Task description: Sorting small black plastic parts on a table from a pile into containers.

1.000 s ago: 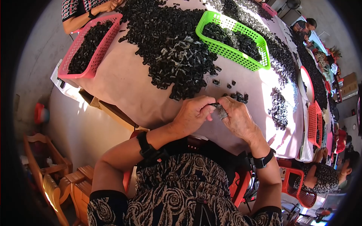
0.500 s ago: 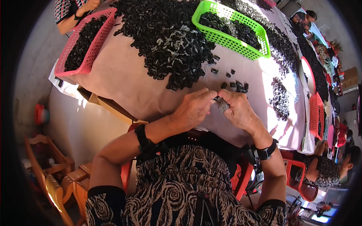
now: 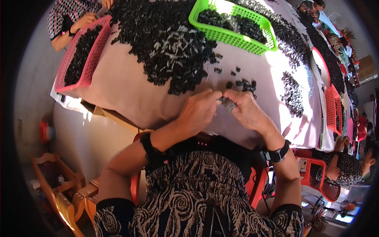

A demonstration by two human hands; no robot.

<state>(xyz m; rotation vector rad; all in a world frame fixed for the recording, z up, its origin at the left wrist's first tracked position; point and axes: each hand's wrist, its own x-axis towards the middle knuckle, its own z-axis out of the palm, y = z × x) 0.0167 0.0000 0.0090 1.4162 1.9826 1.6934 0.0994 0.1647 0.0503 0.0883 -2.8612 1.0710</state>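
Close above the near edge of the cloth-covered table, my two hands meet fingertip to fingertip. My left hand (image 3: 199, 112) is closed in a pinch, and its fingers hide whatever lies inside. My right hand (image 3: 250, 112) is closed too, thumb against forefinger, on a small black part (image 3: 222, 98) at the meeting point. A grey wrapping (image 3: 229, 104) shows at its fingers, apparently around one of them. Just beyond lies a small cluster of loose black parts (image 3: 246, 85). Farther left spreads a large heap of black parts (image 3: 158, 65), with small metal springs (image 3: 175, 45) strewn over it.
A green basket (image 3: 233, 40) of black parts stands beyond my hands. At the left is a pink basket (image 3: 94, 53), with another person's hand (image 3: 85, 19) near it. A smaller heap (image 3: 292, 94) and a red basket (image 3: 333, 110) lie right. Other people sit along the right side.
The view has shifted slightly, so the baskets and heap appear a little higher and farther left. My hands stay together, fingers slightly re-set. The other person's hands show more at the upper left.
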